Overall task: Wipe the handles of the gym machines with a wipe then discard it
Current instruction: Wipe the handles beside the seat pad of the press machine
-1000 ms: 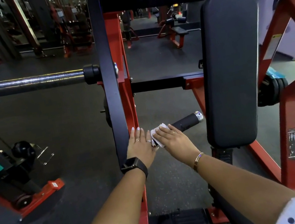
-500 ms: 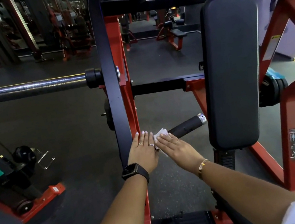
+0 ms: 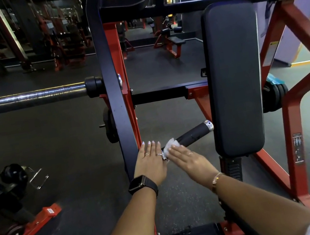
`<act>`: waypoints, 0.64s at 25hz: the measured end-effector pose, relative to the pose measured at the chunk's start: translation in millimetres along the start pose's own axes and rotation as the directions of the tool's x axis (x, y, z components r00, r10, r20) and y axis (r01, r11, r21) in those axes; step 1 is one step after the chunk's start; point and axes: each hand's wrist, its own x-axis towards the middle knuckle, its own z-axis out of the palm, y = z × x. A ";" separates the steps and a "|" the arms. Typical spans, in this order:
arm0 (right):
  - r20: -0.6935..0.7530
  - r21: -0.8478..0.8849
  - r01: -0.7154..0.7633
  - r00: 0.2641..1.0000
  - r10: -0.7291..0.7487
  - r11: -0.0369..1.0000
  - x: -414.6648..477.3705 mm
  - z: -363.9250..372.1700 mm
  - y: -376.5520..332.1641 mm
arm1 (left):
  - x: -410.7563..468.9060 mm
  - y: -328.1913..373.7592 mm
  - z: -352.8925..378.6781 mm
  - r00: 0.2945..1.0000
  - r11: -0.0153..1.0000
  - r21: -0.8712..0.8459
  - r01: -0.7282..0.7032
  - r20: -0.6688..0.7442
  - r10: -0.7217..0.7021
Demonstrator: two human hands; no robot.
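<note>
I see a big red and black metal gym machine [image 3: 117, 107] filling the middle of the view. On its right side is a tall black soft pad [image 3: 233, 74]. A long shiny steel bar [image 3: 30, 99] sticks out to the left. Lower down, a short black rubber handle with a silver cap [image 3: 192, 134] points right toward the pad. My left hand [image 3: 152, 163] lies flat with straight fingers on the black post, next to the near end of the handle, and holds nothing. My right hand [image 3: 188, 160] has straight fingers too, and they press the small white wipe [image 3: 170, 145] down on the handle's left end; I cannot see the thumb. I think I am in the middle of wiping this handle. Next, I should slide the wipe right, all the way to the silver cap.
</note>
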 end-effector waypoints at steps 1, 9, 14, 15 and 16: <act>-0.032 -0.020 -0.029 0.999 0.028 0.999 -7.7 -4.7 12.4 | -0.2 -0.1 1.3 1.000 1.000 -0.012 -0.002 -0.012 0.002; 0.063 -0.011 -0.224 0.973 0.224 0.975 20.6 5.6 -12.7 | -2.1 -2.3 6.2 0.995 0.994 -0.078 -0.073 -0.074 0.068; -0.043 -0.020 -0.414 0.910 0.413 0.910 -5.3 -9.5 32.4 | -2.4 -2.3 9.4 0.994 0.990 -0.117 -0.083 -0.084 0.073; -0.029 -0.013 -0.492 0.870 0.491 0.870 4.8 -8.5 35.8 | -2.7 -2.6 9.5 0.994 0.989 -0.119 -0.083 -0.081 0.074; 0.001 0.006 -0.529 0.849 0.529 0.849 17.6 -7.1 32.2 | -2.7 -3.0 9.5 0.994 0.989 -0.120 -0.083 -0.080 0.073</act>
